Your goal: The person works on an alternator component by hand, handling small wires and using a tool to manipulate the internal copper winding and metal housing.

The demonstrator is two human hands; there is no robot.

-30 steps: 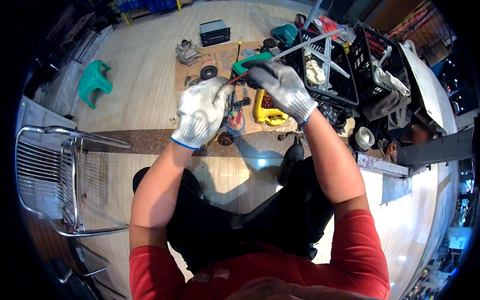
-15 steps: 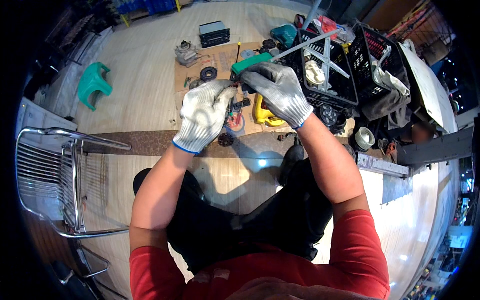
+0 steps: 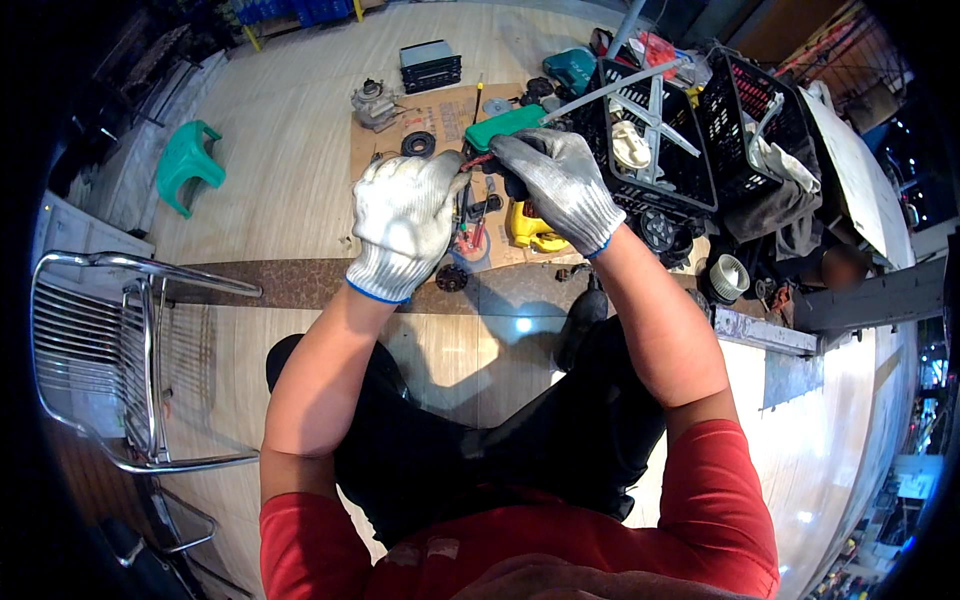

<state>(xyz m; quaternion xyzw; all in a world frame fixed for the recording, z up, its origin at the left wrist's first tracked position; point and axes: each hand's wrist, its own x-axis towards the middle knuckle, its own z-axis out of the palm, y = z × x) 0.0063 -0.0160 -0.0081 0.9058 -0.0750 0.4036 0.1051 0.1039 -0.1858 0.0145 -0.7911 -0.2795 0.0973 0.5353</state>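
Both of my hands wear white knit gloves with grey, dirty fingers and meet over a brown cardboard sheet (image 3: 440,112). A thin, dark red piece (image 3: 477,161) spans the gap between my fingertips; its kind is too small to make out. My left hand (image 3: 405,215) is closed, pinching one end of it. The fingers of my right hand (image 3: 555,180) are closed at its other end, beside a dark part mostly hidden under the glove. Just beyond the right fingertips is a green block-like object (image 3: 505,127). Below my hands lie red-handled hand tools (image 3: 478,232) and a yellow plastic object (image 3: 535,228).
A black ring (image 3: 418,144) and a metal machine part (image 3: 375,106) lie at the far left of the cardboard. Black crates (image 3: 655,190) full of parts stand right, near a white fan wheel (image 3: 729,276). Left are a green stool (image 3: 190,168) and a metal chair (image 3: 145,350).
My left hand has turned over slightly, showing more of its back. The fingertips of my two hands have drawn a little apart, and the red piece between them shows more.
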